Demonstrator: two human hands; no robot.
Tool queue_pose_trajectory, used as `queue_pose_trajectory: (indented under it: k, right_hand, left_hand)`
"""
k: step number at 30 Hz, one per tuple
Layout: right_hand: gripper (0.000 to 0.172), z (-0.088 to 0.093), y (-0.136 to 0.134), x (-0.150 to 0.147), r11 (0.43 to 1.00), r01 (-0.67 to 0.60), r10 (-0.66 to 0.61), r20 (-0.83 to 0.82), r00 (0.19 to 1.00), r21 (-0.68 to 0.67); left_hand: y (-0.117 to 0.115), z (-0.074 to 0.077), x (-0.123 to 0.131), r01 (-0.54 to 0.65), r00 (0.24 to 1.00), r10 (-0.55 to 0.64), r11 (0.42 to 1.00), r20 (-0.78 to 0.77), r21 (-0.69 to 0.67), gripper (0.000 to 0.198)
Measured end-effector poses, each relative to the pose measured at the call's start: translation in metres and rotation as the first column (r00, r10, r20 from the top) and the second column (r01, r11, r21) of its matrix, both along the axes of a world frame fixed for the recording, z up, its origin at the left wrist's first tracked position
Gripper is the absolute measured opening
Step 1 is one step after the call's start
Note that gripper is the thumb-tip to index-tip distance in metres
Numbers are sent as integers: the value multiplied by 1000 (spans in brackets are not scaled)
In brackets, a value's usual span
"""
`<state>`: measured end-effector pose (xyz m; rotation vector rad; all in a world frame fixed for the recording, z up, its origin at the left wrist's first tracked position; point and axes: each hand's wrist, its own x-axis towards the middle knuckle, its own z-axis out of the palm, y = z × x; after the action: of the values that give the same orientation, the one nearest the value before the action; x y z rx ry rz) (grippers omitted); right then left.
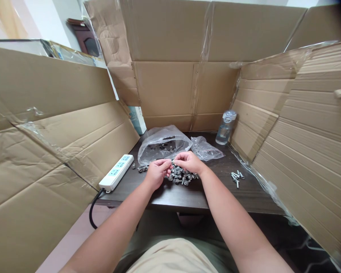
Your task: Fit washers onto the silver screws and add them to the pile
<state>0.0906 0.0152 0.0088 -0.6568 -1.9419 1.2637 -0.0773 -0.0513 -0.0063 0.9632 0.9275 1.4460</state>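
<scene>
- Dark wooden tabletop (159,197), front edge just below the wrists; cardboard sheets (261,113) upright along the left, back and right sides
- Wide gap of tabletop between the hands and the right-hand cardboard
- Heap of steel bolts (182,176) directly under both hands
- Small metal piece (172,162) pinched in the right hand's (190,162) fingertips
- Left hand (157,173) curled beside it, fingers together; contact hidden, so grip impossible to tell
- Plastic bag (161,146) just behind the hands
</scene>
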Motion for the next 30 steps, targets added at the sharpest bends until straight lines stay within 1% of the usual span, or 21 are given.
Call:
queue_pose_trajectory:
  k: [4, 10, 18, 22, 26, 28, 30]
  right_hand:
    - [22, 1, 0, 0, 1000, 2, -2, 5, 1000, 26]
    - [24, 1, -1, -3, 999, 4, -4, 7, 1000, 39]
    - [25, -2, -2, -4, 1000, -9, 9, 45, 999, 6]
    - [33, -5, 0, -6, 999, -24, 25, 66, 997, -23]
    - [41, -4, 0, -7, 1000, -20, 21, 56, 998, -17]
    - [38, -3, 0, -6, 1000, -19, 20, 34, 999, -12]
    - [31, -2, -1, -4, 999, -31, 32, 10, 999, -10]
  left_hand:
    - [0, 0, 0, 5, 1000, -5, 1000, -3, -1, 37]
    - [0, 0, 0, 7, 1000, -7, 1000, 1, 9, 37]
    - [1, -2, 1, -14, 1000, 14, 1000, -21, 12, 38]
    - [0, -2, 2, -23, 999, 23, 1000, -33, 12, 40]
    - [-1, -1, 2, -21, 999, 22, 1000, -36, 10, 39]
    - [-1, 0, 1, -20, 999, 21, 1000, -29, 11, 39]
    - [-1, 1, 1, -19, 1000, 19, 1000, -18, 16, 39]
